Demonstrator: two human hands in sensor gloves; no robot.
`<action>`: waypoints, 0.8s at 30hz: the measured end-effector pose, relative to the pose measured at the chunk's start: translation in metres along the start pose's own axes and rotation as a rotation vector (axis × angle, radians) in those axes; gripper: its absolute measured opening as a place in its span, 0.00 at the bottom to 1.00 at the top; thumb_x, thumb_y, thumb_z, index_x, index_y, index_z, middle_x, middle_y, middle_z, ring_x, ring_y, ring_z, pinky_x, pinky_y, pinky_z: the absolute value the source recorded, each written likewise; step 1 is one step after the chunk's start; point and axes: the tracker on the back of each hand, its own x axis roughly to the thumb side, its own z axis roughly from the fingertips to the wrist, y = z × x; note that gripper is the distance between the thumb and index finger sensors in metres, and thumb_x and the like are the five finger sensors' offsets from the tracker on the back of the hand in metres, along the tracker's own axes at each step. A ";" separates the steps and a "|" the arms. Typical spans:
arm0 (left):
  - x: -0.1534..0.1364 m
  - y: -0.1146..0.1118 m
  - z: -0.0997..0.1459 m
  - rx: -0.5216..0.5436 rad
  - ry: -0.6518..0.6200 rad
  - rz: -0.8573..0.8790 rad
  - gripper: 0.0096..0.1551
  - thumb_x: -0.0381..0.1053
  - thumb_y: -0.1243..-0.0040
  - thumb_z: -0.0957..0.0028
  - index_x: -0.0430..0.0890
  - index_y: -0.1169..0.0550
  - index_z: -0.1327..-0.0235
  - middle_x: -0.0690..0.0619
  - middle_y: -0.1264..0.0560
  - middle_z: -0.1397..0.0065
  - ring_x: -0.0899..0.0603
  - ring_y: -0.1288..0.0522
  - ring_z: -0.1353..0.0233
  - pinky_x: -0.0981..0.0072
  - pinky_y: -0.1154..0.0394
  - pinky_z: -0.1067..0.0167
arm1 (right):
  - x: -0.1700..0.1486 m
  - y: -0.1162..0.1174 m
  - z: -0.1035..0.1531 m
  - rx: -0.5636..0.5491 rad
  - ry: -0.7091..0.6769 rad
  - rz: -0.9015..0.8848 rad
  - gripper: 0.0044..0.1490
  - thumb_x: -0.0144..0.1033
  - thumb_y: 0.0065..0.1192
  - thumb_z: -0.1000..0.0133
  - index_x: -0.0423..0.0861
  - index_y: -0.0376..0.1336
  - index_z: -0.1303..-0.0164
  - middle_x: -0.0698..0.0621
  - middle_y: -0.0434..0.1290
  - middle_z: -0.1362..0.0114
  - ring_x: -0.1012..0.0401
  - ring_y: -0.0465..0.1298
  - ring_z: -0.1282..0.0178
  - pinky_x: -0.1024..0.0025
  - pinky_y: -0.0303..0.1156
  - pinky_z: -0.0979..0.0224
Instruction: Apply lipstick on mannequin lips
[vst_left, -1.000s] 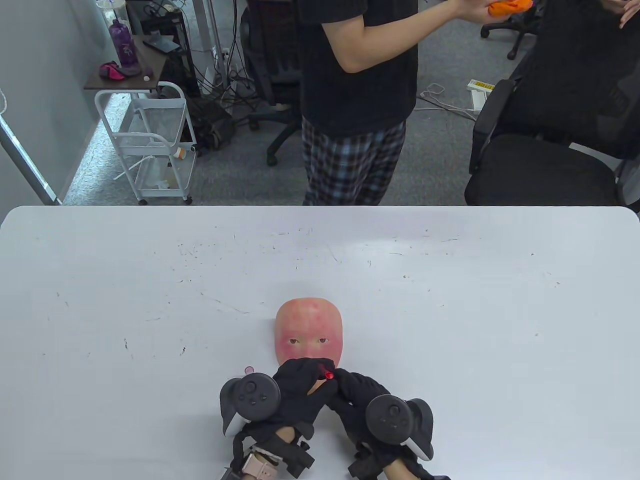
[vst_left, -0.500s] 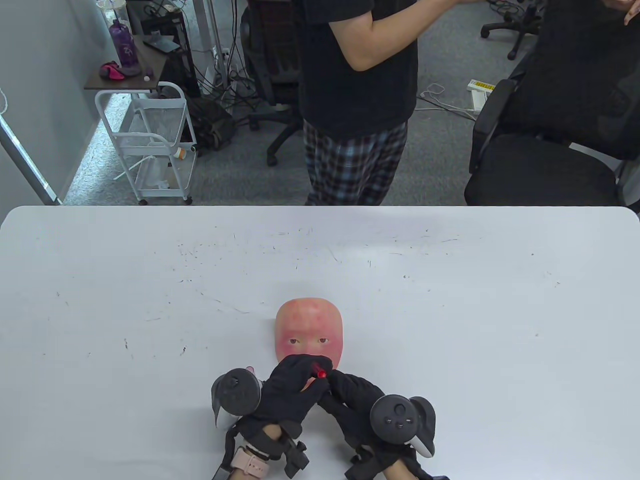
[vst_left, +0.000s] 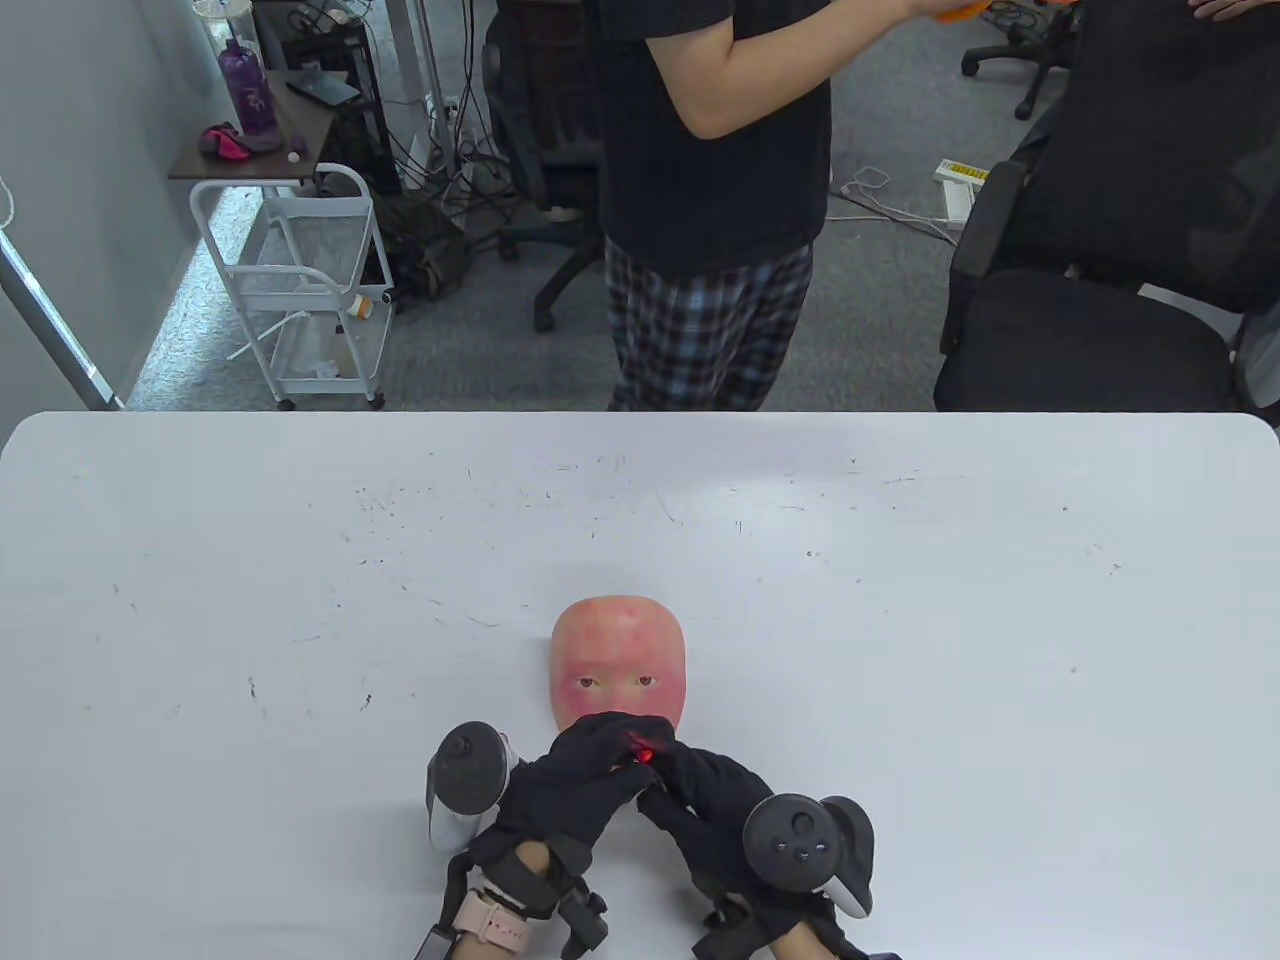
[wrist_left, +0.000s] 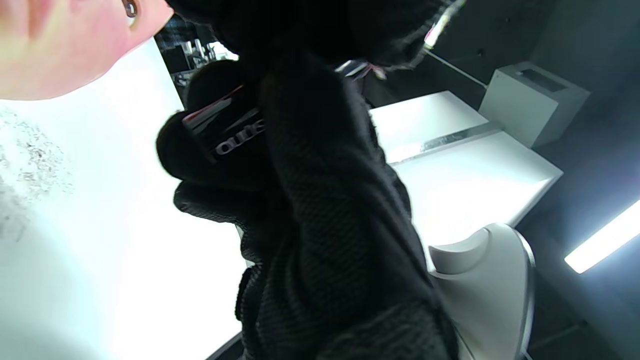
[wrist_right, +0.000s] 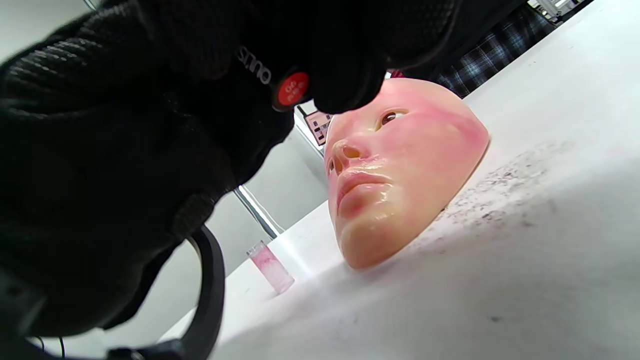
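Observation:
The mannequin face (vst_left: 620, 665) lies face up on the white table (vst_left: 900, 620); my hands cover its lower half in the table view. The right wrist view shows its pale pink, glossy lips (wrist_right: 362, 182) bare, with nothing touching them. Both gloved hands meet just above the mouth on a black lipstick tube, whose red end (vst_left: 645, 752) shows between the fingers. My left hand (vst_left: 585, 775) grips one end and my right hand (vst_left: 700, 790) the other. The tube's lettering shows in the left wrist view (wrist_left: 232, 132) and its red end label in the right wrist view (wrist_right: 292, 87).
A clear, pink-tinted cap (wrist_right: 272, 267) stands upright on the table to the left of the face, beside my left hand. A person (vst_left: 715, 200) stands at the table's far edge. Office chairs (vst_left: 1090, 330) and a white cart (vst_left: 300, 290) stand beyond it.
My left hand has rolled to the left, tipping its tracker outward. Both hands have stayed together on the lipstick above the mouth. The person behind has moved their arm.

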 end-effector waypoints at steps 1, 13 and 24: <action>-0.002 -0.002 0.001 0.036 0.016 -0.009 0.36 0.60 0.35 0.47 0.55 0.30 0.25 0.50 0.30 0.29 0.39 0.34 0.28 0.46 0.36 0.32 | 0.001 0.000 0.000 -0.002 -0.005 0.001 0.35 0.45 0.70 0.54 0.40 0.69 0.40 0.44 0.80 0.43 0.51 0.81 0.52 0.56 0.76 0.46; -0.003 -0.002 0.000 -0.014 0.008 0.046 0.30 0.56 0.41 0.42 0.55 0.28 0.25 0.49 0.32 0.26 0.38 0.37 0.26 0.45 0.38 0.29 | -0.003 0.002 0.000 0.003 0.010 -0.049 0.35 0.44 0.69 0.53 0.40 0.68 0.39 0.44 0.80 0.43 0.51 0.81 0.51 0.56 0.76 0.46; -0.003 -0.001 0.000 -0.017 -0.010 0.029 0.28 0.52 0.45 0.43 0.55 0.25 0.27 0.49 0.32 0.26 0.37 0.37 0.26 0.45 0.38 0.29 | -0.003 0.003 -0.001 0.015 0.013 -0.049 0.35 0.44 0.69 0.53 0.40 0.67 0.39 0.44 0.79 0.42 0.50 0.81 0.50 0.55 0.75 0.45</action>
